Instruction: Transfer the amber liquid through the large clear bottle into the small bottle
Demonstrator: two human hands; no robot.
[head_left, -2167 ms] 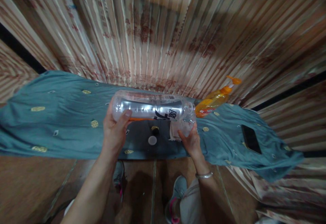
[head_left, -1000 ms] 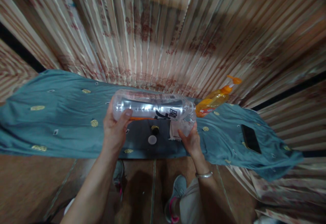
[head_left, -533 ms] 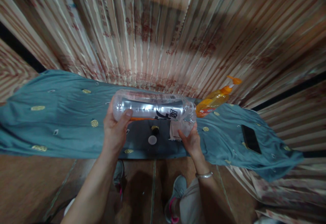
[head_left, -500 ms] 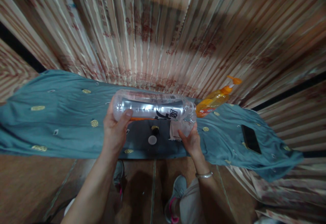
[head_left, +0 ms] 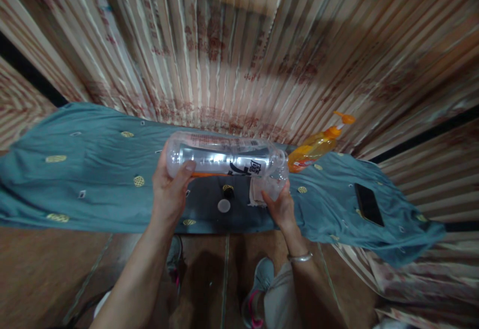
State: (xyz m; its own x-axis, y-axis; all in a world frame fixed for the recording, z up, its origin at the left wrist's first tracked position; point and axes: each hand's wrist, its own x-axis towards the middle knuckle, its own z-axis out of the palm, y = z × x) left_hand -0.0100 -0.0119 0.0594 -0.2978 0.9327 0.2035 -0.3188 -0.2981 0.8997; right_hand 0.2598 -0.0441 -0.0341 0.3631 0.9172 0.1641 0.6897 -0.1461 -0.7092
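Note:
A large clear plastic bottle [head_left: 220, 157] with a silver label lies sideways in the air above the cloth, its neck toward the right. My left hand [head_left: 170, 184] is closed around its base end, thumb on the near side. In my right hand [head_left: 280, 204] is a small clear plastic container [head_left: 275, 181], held at the large bottle's mouth. Whether the two touch is hard to tell. Just behind and to the right stands an orange pump bottle [head_left: 312, 149]. Below the large bottle, a white round cap [head_left: 224, 205] and a small dark cap [head_left: 228, 193] rest on the cloth.
A teal patterned cloth [head_left: 101, 169] covers the narrow table. Toward its right end lies a black phone [head_left: 368, 204]. A pale folded tissue or cloth [head_left: 256, 191] is partly behind the small container. A striped curtain [head_left: 232, 59] hangs along the far side.

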